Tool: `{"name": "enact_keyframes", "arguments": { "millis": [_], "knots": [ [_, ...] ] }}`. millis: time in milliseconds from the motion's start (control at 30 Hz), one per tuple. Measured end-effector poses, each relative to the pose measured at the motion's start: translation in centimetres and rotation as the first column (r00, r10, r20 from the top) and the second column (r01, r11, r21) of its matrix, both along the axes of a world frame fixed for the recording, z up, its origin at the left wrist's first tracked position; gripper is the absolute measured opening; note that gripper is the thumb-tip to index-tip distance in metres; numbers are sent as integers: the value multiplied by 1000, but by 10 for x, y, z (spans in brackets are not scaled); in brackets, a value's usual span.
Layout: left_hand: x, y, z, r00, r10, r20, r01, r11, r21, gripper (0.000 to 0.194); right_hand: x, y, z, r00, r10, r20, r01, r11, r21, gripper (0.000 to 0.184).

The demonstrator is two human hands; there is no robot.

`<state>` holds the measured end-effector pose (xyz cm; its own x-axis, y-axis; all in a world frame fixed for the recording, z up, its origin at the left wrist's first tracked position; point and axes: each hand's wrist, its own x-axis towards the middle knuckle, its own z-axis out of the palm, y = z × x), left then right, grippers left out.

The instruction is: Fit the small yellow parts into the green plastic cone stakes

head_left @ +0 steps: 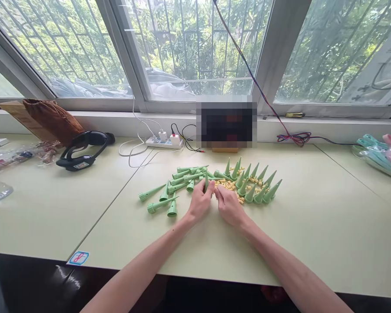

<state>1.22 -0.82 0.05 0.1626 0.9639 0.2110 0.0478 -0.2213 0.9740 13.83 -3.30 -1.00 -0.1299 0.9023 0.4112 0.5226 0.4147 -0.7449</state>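
My left hand [200, 202] is closed around a green plastic watering spike [206, 178], its pointed tip upward. Close beside it, my right hand [230, 205] is closed with the fingertips pinched near the base of that spike; whatever they grip is hidden. Small yellow plastic pieces [226, 185] lie in a heap just beyond both hands. Left of the hands is a loose group of green spikes [163, 205], most on their sides and a few on their bases. On the right, several green spikes [260, 195] stand or lean in rows, with yellow pieces among them.
A white power strip [164, 142] with cables sits at the back, near a pixelated dark patch [228, 124]. A black headset [84, 150] and brown pouch [52, 119] are at left. Coiled wires [295, 138] and plastic bags [378, 152] are at right.
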Motion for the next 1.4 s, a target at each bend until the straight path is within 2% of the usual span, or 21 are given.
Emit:
{"name": "enact_keyframes", "arguments": {
  "millis": [567,1000,1400],
  "knots": [
    [2,-3,3,998,27,55,-28,1000,10,40,-5,0,-3,999,-42,-29,42,999,-8,33],
    [2,-1,1,993,8,117,0,998,-62,36,-5,-1,-1,1000,-12,1,12,1000,2,31],
    [3,-2,1,996,20,88,-17,999,-35,38,-5,-2,1,999,-44,-1,44,999,-4,33]
  ]
}}
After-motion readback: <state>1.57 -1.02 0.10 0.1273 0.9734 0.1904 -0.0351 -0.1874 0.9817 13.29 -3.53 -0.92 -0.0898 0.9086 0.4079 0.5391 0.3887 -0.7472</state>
